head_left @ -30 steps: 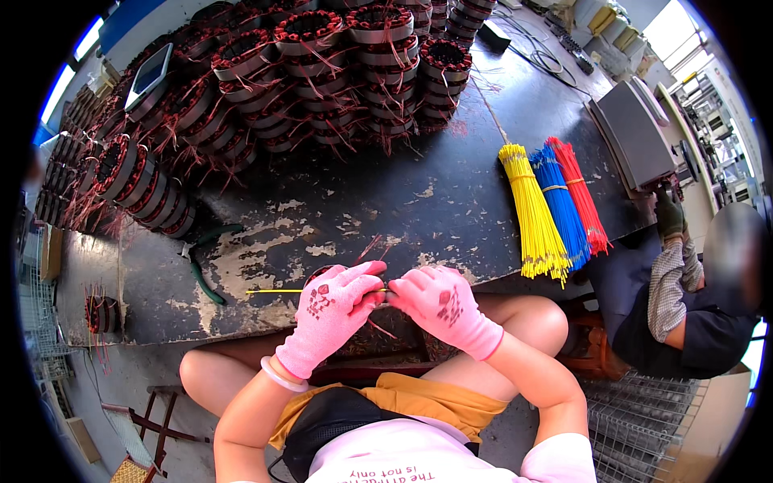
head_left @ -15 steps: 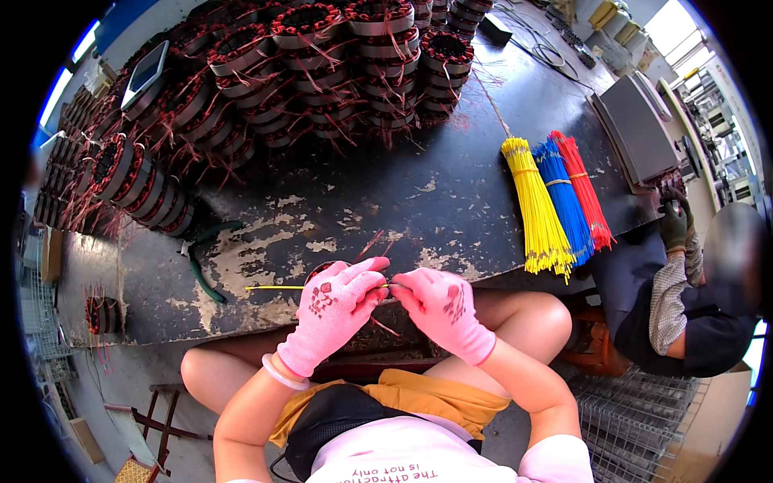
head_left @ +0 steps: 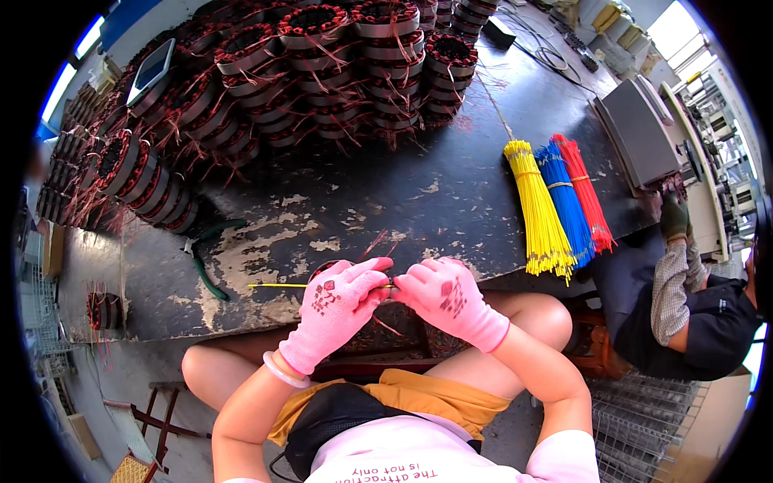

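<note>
- both hands in pink gloves, meeting right at the near edge of the bench (head_left: 338, 201), over the person's lap
- left hand (head_left: 334, 310) is pinched shut on a thin yellow sleeve (head_left: 278, 285) that sticks out to the left, lying flat over the worn bench top
- right hand (head_left: 447, 298) is curled closed too, fingertips touching the left ones; can't tell exactly what it's gripping, looks like copper wire
- a stator (head_left: 354, 326) sits under the hands, mostly hidden, with red-brown wires (head_left: 374, 241) poking out
- green pliers (head_left: 205, 258) just left of the hands
- yellow, blue and red sleeve bundles (head_left: 555, 201) well off to the right
- big stack of wound stators (head_left: 322, 72) across the back
- another person (head_left: 692, 306) sits at far right
</note>
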`<state>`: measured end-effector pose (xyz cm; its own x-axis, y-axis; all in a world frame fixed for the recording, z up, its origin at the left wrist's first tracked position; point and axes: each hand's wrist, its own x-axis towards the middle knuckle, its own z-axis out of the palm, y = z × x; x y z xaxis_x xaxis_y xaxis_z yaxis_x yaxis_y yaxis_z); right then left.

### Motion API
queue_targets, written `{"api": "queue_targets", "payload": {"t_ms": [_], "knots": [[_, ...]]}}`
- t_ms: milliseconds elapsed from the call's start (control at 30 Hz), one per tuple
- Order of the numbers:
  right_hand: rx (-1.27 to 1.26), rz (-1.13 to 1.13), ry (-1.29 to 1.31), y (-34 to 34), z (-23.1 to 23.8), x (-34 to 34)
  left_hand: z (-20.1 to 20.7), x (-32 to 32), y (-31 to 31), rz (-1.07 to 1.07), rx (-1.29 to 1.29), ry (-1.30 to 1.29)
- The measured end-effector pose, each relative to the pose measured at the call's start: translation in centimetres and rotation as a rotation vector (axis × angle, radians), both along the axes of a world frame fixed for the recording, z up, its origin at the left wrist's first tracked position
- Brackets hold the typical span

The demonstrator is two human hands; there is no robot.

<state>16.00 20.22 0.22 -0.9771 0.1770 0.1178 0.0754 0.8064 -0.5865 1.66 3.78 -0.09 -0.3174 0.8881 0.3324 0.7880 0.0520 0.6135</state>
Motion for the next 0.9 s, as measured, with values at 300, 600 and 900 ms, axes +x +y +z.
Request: {"api": "queue_targets", "payload": {"t_ms": [300, 600, 900], "knots": [[-0.502, -0.303, -0.004, -0.9, -0.8, 1.4, 0.1, 0.1, -0.1, 0.006, 0.005, -0.014], [0.371, -0.006, 0.314, -1.2, -2.3, 1.2, -0.2, 0.3, 0.1, 0.023, 0.013, -0.014], [0.452, 0.090, 0.334, -0.4, -2.3, 1.0, 2.2, -1.5, -1.4, 0.106, -0.027, 0.261]]}}
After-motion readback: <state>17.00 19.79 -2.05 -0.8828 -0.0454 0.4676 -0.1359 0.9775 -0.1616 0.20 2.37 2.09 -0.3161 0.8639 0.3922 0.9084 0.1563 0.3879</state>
